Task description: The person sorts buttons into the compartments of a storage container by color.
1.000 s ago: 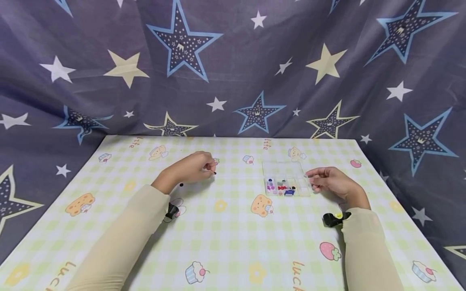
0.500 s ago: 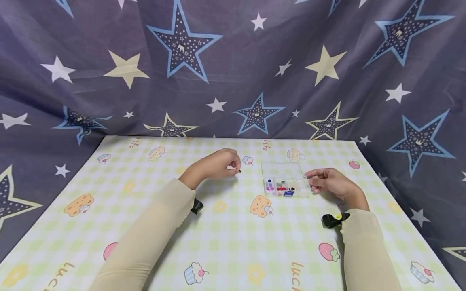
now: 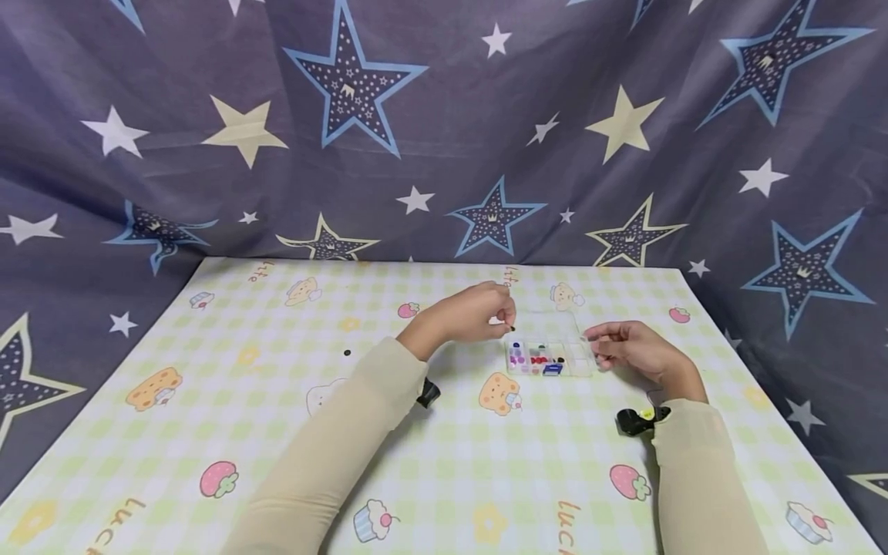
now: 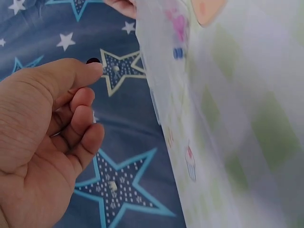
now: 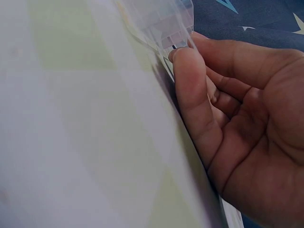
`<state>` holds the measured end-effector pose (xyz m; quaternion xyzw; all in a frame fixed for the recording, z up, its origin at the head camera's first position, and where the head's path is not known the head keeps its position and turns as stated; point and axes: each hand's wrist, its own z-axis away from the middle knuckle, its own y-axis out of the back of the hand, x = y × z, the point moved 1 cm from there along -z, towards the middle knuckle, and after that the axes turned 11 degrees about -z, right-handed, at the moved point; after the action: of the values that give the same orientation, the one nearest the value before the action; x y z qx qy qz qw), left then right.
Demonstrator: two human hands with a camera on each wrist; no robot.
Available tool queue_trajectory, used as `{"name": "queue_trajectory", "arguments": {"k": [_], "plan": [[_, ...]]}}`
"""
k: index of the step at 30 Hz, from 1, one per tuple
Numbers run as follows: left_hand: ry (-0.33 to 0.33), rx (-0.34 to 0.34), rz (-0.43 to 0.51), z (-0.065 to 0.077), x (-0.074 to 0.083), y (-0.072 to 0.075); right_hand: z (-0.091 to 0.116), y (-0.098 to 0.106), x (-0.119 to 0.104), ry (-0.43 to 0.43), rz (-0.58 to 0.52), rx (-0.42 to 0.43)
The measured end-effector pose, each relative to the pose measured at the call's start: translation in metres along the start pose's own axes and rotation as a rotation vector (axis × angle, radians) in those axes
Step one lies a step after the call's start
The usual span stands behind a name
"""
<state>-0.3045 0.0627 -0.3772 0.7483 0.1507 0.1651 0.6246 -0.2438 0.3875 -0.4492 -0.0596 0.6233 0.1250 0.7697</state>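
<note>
My left hand (image 3: 479,314) pinches a small round black bead (image 4: 93,61) between thumb and fingertips, at the left back side of a clear plastic compartment box (image 3: 583,368). The box lies on the table with its transparent lid (image 3: 548,322) laid back. Dark blue, purple, red (image 3: 539,360) and black beads (image 3: 560,360) sit in separate compartments, and a blue rectangular piece (image 3: 553,370) shows at the front. With thumb and fingers my right hand (image 3: 634,351) holds the right edge of the box. Another black bead (image 3: 347,352) lies alone on the table, left of centre.
A green and white checked cloth (image 3: 430,462) with printed cakes and strawberries covers the table. Behind and beside it hangs a dark curtain (image 3: 444,116) with stars. Each wrist carries a black camera mount, the right one (image 3: 634,421) close above the cloth.
My left hand has moved rightward across the table to the box, carrying the black bead. The lone bead is uncovered again. My right hand stays at the box edge.
</note>
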Motion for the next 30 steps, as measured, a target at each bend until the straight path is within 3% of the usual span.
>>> {"name": "queue_trajectory", "arguments": {"k": [6,14,30], "plan": [[-0.037,0.012,0.002,-0.021,0.012,-0.005,0.001,0.001,-0.002,0.006,0.0,-0.001],[-0.027,-0.005,0.035,-0.04,0.028,-0.015,-0.001,0.0,-0.002,-0.005,0.001,0.013],[-0.042,-0.034,0.026,-0.061,0.048,-0.033,0.0,-0.001,-0.001,0.01,0.027,0.006]]}}
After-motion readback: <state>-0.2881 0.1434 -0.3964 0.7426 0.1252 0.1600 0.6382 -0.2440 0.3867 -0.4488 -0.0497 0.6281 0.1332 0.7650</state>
